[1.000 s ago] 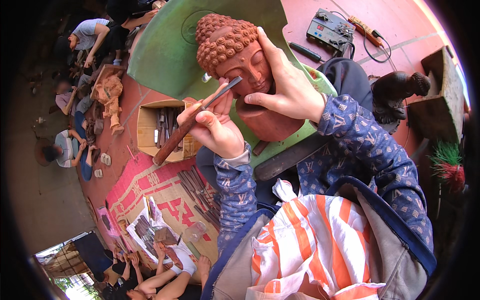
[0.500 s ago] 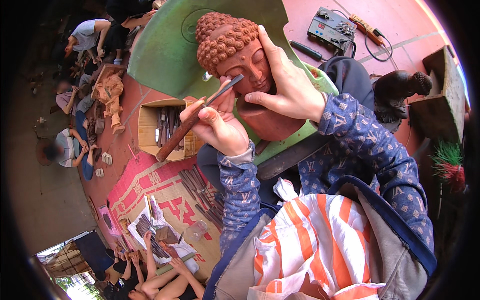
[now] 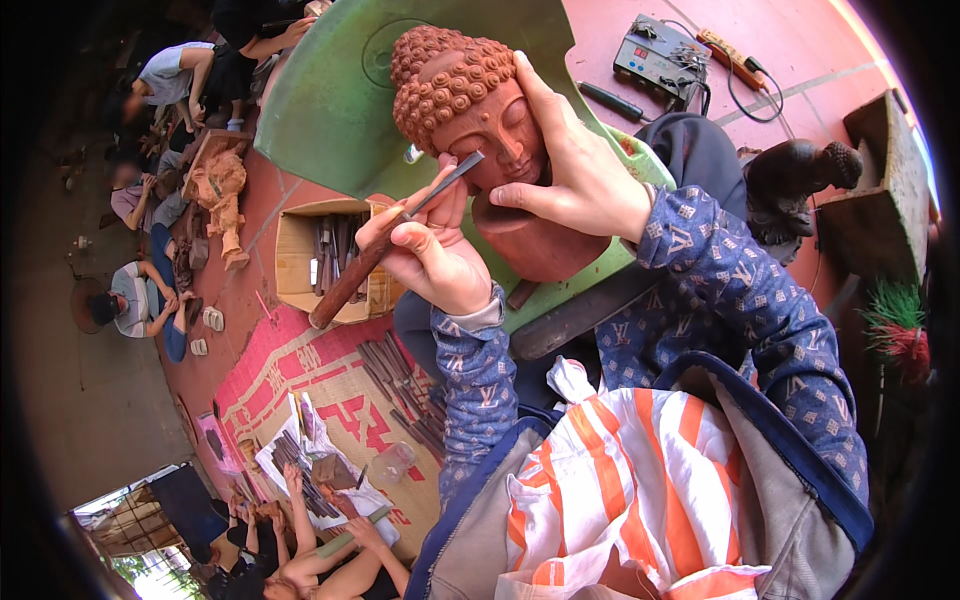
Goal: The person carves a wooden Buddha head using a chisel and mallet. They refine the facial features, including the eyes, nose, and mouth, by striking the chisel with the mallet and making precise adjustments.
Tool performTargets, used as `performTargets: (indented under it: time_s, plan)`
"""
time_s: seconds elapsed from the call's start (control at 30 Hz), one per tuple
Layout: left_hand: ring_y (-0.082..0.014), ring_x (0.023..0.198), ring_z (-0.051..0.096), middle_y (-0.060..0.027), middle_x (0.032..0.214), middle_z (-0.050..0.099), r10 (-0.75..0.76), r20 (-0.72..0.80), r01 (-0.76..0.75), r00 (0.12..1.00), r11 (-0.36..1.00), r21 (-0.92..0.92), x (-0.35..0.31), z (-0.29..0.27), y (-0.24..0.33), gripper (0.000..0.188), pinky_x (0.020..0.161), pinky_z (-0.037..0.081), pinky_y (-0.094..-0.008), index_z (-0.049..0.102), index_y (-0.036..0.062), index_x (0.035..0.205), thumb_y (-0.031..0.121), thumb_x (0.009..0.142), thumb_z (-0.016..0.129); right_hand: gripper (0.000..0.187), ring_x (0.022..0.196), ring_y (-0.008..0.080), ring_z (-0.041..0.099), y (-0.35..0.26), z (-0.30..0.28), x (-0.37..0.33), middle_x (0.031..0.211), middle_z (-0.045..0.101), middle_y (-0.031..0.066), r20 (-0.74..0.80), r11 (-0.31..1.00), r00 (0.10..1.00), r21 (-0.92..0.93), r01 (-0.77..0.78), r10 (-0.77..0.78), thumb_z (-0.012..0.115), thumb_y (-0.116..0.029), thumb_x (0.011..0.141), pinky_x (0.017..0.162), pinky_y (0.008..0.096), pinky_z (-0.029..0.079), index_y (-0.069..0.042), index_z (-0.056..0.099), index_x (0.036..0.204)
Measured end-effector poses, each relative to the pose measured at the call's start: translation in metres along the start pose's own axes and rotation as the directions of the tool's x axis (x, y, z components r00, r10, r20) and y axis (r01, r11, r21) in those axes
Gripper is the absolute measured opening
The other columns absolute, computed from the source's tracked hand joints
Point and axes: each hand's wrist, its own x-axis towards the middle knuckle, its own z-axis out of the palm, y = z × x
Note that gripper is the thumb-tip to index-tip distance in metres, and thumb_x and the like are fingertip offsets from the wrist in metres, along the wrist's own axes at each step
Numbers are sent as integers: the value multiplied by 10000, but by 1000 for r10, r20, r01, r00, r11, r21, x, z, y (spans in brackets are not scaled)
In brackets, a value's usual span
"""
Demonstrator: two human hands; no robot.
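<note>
Nearest to us, an orange-and-white striped cloth (image 3: 620,470) lies bunched over the lap. Beyond it, our left hand (image 3: 440,265) grips a wooden-handled chisel (image 3: 352,282) with its fingers closed along the shaft, and our right hand (image 3: 580,180) is spread wide, steadying the carved Buddha head (image 3: 506,115). The head tilts back over the green plastic chair (image 3: 320,115), between our 2 hands; the chisel's tip crosses the cheek beside the nose, though we cannot tell whether it touches.

By our reading, the carving is well advanced: the hair curls stand out in separate spirals, and the brows, lowered eyelids, nose and lips are all shaped. The neck block (image 3: 545,240) below is plain, without detail; whether it is meant to be so we cannot tell. Refining around the cheek and eye seems the likeliest work left, but the covered far side of the face hides its state from us.

Past the chair, a cardboard box (image 3: 292,252) holds more tools, and others lie in a row of tools (image 3: 392,380) on a patterned mat (image 3: 262,372). Farther off, a roughly shaped figure (image 3: 218,190) stands near 1 seated co-worker (image 3: 135,300).
</note>
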Motion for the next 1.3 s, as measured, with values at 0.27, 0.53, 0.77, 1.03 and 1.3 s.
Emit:
performTargets:
  time_s: [0.27, 0.53, 0.77, 1.03, 1.3]
  plan:
    - [-429, 958, 635, -272, 1049, 571, 56, -18, -54, 998, 993, 106, -1, 6, 2, 390, 807, 578, -470, 292, 82, 1088, 420, 966, 443, 1134, 1112, 469, 497, 4, 2, 0, 1242, 416, 307, -17, 1000, 1000, -6, 20, -20, 752, -412, 700, 923, 472, 444, -72, 15, 1492]
    - [-425, 935, 640, -242, 1082, 497, 64, -102, -58, 993, 996, 67, -4, 10, -3, 392, 798, 586, -471, 307, 60, 1070, 396, 959, 477, 1146, 1121, 485, 488, 4, 6, -1, 1262, 395, 327, -25, 999, 999, -37, 24, -25, 746, -414, 696, 916, 488, 447, -74, -4, 1492]
    - [-430, 934, 637, -245, 1083, 497, 49, -132, -48, 990, 999, 10, -6, 15, -5, 367, 822, 579, -473, 313, 53, 1070, 366, 968, 473, 1150, 1117, 491, 490, 3, 6, -1, 1262, 390, 333, -25, 998, 999, -53, 18, -19, 748, -410, 697, 913, 492, 449, -68, -12, 1490]
    - [-397, 933, 651, -255, 1059, 543, 7, -94, -4, 996, 999, 33, -3, 9, -2, 378, 825, 573, -460, 315, 77, 1078, 394, 959, 481, 1147, 1109, 486, 495, 2, 5, -1, 1254, 397, 327, -13, 999, 1000, -40, 22, -22, 750, -404, 703, 909, 484, 452, -53, -9, 1488]
    - [-380, 962, 648, -283, 1032, 596, -18, -81, 21, 997, 999, 26, -4, 8, -2, 351, 835, 564, -453, 333, 95, 1089, 394, 965, 468, 1136, 1099, 473, 503, 2, 5, 0, 1232, 413, 311, -10, 999, 1000, -47, 8, -8, 747, -406, 712, 900, 487, 455, -62, -5, 1490]
